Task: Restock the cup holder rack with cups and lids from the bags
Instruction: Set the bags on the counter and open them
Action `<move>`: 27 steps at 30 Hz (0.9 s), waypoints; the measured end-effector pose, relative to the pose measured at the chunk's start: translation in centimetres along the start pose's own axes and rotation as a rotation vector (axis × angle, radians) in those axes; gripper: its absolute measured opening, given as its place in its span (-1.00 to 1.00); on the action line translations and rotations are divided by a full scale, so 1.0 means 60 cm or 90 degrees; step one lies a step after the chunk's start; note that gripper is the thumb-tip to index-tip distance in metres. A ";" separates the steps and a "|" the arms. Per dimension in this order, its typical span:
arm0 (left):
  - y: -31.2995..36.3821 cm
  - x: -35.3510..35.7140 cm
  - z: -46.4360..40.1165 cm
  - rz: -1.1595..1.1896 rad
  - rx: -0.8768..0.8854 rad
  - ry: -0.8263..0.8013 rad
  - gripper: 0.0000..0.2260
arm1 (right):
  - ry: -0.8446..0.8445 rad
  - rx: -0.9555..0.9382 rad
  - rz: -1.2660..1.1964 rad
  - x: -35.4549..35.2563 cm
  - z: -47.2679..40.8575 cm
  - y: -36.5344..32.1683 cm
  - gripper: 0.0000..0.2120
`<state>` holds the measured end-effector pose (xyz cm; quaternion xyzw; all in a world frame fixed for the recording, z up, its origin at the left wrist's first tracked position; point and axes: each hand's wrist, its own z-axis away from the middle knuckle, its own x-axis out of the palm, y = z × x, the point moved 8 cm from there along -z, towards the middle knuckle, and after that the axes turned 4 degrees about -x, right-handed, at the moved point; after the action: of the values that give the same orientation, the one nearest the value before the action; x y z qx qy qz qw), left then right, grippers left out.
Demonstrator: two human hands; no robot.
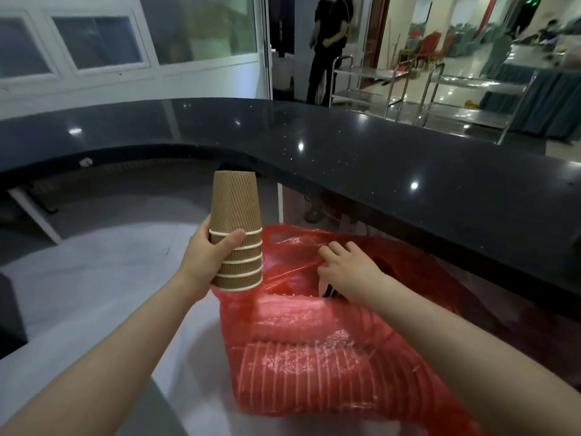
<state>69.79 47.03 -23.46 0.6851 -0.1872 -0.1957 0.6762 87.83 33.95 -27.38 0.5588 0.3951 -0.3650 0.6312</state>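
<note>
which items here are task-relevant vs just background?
Job:
- cup stack, upside down, held by left hand
- red bag with more sleeved cups inside; right hand at its opening

Background:
- black counter
- steel carts
- person standing beyond the counter
- red chairs

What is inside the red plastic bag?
Through the red plastic bag, long rows of nested ribbed cups lie sideways. Something dark shows under the right hand; the rest is covered.
</note>
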 end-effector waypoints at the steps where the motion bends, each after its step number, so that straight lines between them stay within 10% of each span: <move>1: -0.001 -0.002 0.003 0.007 -0.006 0.000 -0.51 | 0.010 0.004 0.005 -0.010 0.006 0.000 -0.64; 27: 0.010 0.001 0.058 -0.049 0.039 -0.053 -0.40 | 0.316 0.338 -0.751 -0.094 0.165 0.032 -0.68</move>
<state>68.01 44.02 -22.86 0.7035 -0.1946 -0.2442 0.6384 88.08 24.45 -20.86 0.4528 0.6630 -0.5931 0.0601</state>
